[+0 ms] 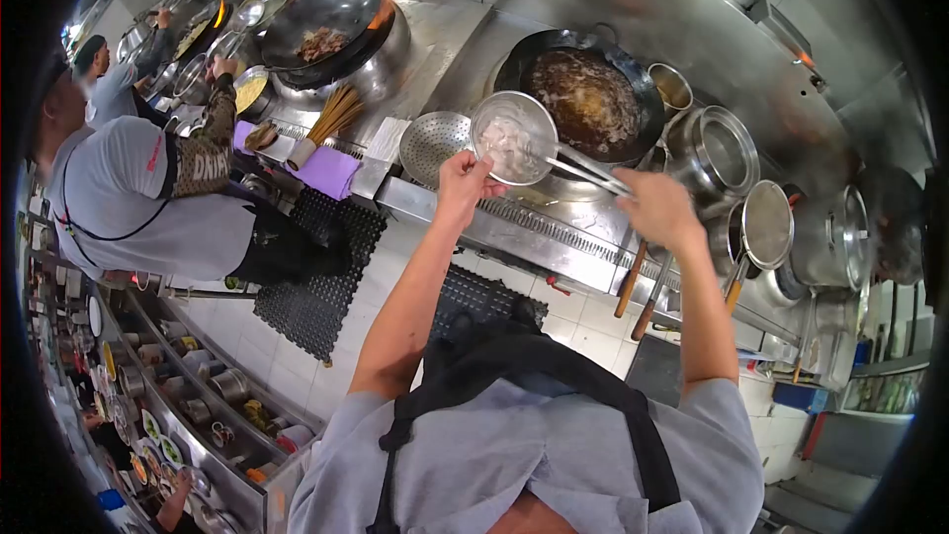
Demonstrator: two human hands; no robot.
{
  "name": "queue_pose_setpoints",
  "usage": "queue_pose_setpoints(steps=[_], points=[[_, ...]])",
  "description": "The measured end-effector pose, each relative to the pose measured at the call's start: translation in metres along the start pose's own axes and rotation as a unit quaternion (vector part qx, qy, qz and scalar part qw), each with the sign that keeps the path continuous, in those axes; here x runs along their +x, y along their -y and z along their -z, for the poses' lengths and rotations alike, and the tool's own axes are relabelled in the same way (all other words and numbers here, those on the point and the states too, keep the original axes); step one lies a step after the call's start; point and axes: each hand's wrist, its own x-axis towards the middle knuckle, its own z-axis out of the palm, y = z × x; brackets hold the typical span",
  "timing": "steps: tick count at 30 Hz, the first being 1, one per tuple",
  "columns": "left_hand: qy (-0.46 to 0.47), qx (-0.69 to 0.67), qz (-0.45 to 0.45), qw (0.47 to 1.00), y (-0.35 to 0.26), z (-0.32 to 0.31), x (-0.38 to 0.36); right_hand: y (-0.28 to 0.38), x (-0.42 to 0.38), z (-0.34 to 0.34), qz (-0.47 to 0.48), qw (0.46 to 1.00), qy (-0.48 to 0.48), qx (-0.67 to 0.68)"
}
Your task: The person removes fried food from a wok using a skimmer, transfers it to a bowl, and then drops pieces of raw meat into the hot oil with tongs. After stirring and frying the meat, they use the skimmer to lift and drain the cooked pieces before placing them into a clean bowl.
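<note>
My left hand [463,188] grips the rim of a round metal bowl [539,124], with thumb and fingers closed on it. Pale, whitish pieces of food [506,143] lie in the bowl. My right hand [660,206] is wrapped round the end of metal tongs [591,170], whose tips reach into the bowl among the pieces. Just beyond the bowl, a black wok [647,109] holds dark, bubbling oil [583,89]. A perforated metal strainer [427,146] rests on the counter to the left of the bowl, partly behind my left hand.
On the left a co-worker [148,198] stands near another wok [316,35] with food in it. A bamboo brush [331,117] and purple cloth [324,173] lie between us. Pots [727,153], a mesh strainer [767,225] and wooden-handled tools [631,282] crowd the right side.
</note>
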Motion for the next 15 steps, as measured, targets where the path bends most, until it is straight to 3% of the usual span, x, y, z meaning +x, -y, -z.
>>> queue_pose_setpoints(steps=[3, 7, 12, 15], points=[[-0.008, 0.063, 0.011, 0.998, -0.010, -0.011, 0.006, 0.004, -0.007, -0.007, -0.025, 0.999, -0.011, -0.029], [-0.026, 0.008, 0.021, 0.999, -0.003, -0.016, 0.019, -0.011, -0.025, 0.019, -0.045, 0.994, -0.099, 0.015], [-0.031, -0.033, 0.024, 0.999, 0.000, -0.024, 0.024, -0.047, -0.026, 0.045, -0.120, 0.983, -0.123, 0.070], [-0.019, -0.034, 0.032, 0.999, 0.005, -0.021, 0.026, -0.087, -0.017, 0.037, -0.116, 0.980, -0.136, 0.091]])
